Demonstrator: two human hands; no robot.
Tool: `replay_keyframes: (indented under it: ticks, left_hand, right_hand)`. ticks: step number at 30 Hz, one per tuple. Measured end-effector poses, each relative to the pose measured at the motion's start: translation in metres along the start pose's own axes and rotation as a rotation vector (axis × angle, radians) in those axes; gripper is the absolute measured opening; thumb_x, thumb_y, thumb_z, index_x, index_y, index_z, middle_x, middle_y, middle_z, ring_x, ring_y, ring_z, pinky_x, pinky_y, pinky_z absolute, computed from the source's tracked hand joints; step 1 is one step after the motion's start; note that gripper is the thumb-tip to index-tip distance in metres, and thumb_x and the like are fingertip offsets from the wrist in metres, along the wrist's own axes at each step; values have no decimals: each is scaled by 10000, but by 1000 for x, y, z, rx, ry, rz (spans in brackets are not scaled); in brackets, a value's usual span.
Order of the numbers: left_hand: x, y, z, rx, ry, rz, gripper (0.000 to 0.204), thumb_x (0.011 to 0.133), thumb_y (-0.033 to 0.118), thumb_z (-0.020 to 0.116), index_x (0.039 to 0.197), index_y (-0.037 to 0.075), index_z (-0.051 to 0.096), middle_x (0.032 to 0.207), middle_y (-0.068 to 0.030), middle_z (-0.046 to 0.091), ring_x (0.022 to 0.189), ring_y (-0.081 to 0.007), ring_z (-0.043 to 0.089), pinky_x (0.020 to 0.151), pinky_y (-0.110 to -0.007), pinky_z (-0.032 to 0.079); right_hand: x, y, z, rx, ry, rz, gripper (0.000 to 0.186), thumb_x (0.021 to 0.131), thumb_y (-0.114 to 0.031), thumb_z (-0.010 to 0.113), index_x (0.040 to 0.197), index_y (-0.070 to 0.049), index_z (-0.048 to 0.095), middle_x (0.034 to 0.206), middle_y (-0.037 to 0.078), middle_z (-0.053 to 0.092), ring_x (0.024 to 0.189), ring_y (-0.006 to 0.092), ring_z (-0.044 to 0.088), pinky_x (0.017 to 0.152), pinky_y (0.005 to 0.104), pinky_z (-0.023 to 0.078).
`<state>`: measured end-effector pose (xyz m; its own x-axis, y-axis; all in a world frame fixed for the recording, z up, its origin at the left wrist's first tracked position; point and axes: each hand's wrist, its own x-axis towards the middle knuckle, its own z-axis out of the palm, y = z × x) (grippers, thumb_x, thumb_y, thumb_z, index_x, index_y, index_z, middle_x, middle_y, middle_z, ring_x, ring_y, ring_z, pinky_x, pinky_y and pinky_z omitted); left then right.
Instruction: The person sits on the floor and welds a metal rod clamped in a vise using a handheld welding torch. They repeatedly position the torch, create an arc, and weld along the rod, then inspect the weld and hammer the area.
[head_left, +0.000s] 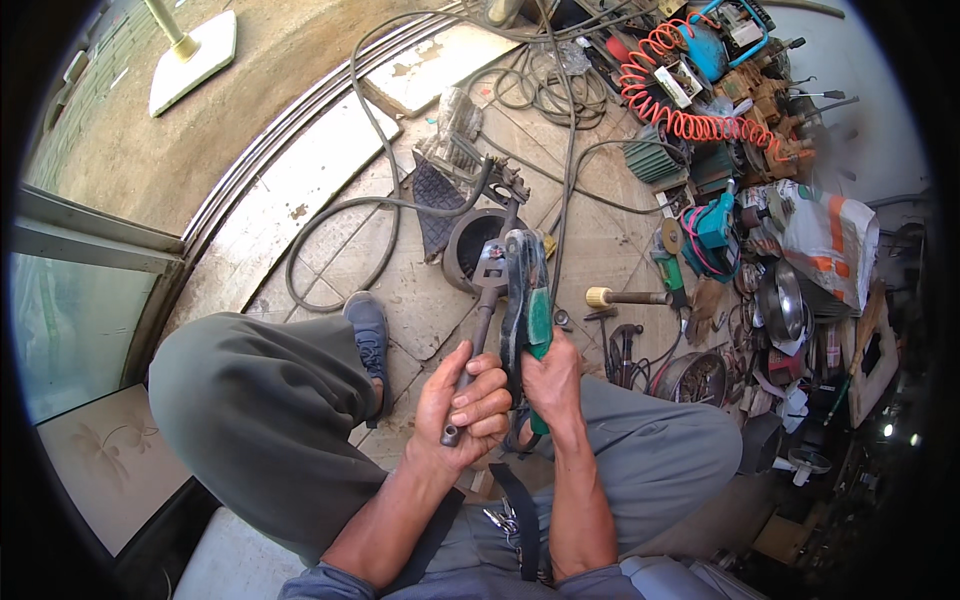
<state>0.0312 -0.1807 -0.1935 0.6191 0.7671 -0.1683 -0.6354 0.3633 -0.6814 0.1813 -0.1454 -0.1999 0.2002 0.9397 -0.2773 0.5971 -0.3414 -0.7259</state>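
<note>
My left hand [465, 400] grips a dark steel bar [485, 320] with a small hollow lower end and a flat slotted head [490, 262]. My right hand [550, 380] is wrapped around a green-and-black power tool [532, 310], which looks like an angle grinder seen edge-on, held right beside the bar. Whether the two touch is unclear. Behind them a cylindrical metal container [462, 245] stands on the tiles, with a jagged metal piece [508, 180] beyond it and a dark quilted pad [435, 200] at its left.
Cables [390, 200] snake across the tiled floor [330, 260]. At right lie a wooden-handled tool [625, 297], hammer [625, 345], green grinder [670, 260], metal bowls [780, 300], sacks [830, 250] and piled machinery with a coiled orange hose [720, 128]. A door track and glass panel [80, 340] border the left.
</note>
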Motion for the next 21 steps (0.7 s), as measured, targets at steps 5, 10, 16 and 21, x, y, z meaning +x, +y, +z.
replay_keyframes:
  ticks: [5,10,16,21]
  left_hand:
    - [0,0,-1,1,-1,1,351,1070,365,398,869,89,484,552,19,410,418,-81,407,400,-252,238]
    - [0,0,-1,3,6,4,348,1070,364,399,872,90,483,553,20,409,418,-80,406,400,-251,237]
    - [1,-1,2,2,6,4,347,1069,355,401,863,90,486,550,14,409,418,-83,406,395,-251,240]
    - [2,2,-2,2,-38,-28,347,1069,358,402,855,101,495,556,21,386,419,-77,372,399,-249,256]
  right_hand:
    - [0,-2,-1,-2,-14,17,213,832,-137,639,908,56,587,743,265,631,736,402,680,666,437,503]
    - [0,1,0,0,-19,16,221,829,-141,645,914,55,588,750,265,635,744,404,680,674,440,504]
    - [1,2,1,-3,-27,8,218,841,-133,641,933,58,592,787,271,648,765,403,682,687,435,508]
    - [3,1,2,62,-45,-2,202,857,-115,626,951,62,600,795,264,652,761,383,683,689,421,508]
